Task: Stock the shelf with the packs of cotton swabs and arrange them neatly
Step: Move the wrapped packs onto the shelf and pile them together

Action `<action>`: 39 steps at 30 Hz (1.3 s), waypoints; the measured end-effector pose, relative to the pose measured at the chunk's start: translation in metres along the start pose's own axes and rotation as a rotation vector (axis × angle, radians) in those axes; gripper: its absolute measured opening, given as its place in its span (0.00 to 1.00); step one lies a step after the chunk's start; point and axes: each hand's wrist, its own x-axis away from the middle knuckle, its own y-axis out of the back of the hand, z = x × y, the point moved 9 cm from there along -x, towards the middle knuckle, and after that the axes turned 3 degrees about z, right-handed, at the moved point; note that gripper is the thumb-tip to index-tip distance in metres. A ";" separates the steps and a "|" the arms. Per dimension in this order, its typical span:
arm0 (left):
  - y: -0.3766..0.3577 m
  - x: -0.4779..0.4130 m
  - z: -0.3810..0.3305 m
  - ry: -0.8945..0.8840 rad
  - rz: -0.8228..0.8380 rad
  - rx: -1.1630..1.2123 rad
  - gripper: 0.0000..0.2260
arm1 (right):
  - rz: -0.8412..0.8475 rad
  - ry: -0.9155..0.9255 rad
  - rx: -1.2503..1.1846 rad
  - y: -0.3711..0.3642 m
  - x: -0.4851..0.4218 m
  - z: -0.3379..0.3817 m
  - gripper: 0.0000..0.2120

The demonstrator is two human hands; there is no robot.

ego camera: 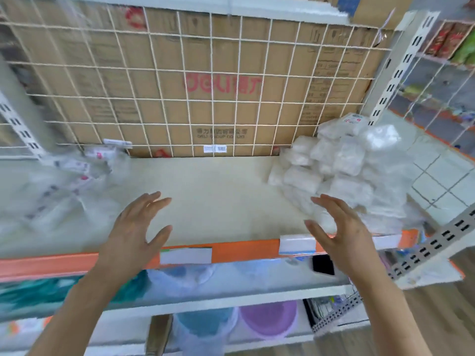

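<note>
Nearest us, our left hand (133, 232) and right hand (339, 232) hover above the orange front edge (244, 249) of the shelf (205, 196), palms turned toward each other, fingers spread and relaxed — neither holds anything. Just past the right fingertips, the packs of cotton swabs (341, 165) lie in a loose heap on the shelf's right end, reaching back to the wire grid (185, 73). At the left end we see clear packets (72, 176) (too blurred to identify). Behind the grid stands a cardboard carton (221, 109) with red lettering.
</note>
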 end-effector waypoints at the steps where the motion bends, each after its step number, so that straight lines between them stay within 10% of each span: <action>1: 0.010 0.008 0.009 0.023 -0.015 -0.016 0.26 | 0.022 0.013 -0.012 -0.007 -0.002 0.010 0.24; 39: 0.364 0.378 0.416 0.696 -0.391 -0.234 0.24 | 0.500 0.672 -0.361 -0.379 0.024 0.598 0.20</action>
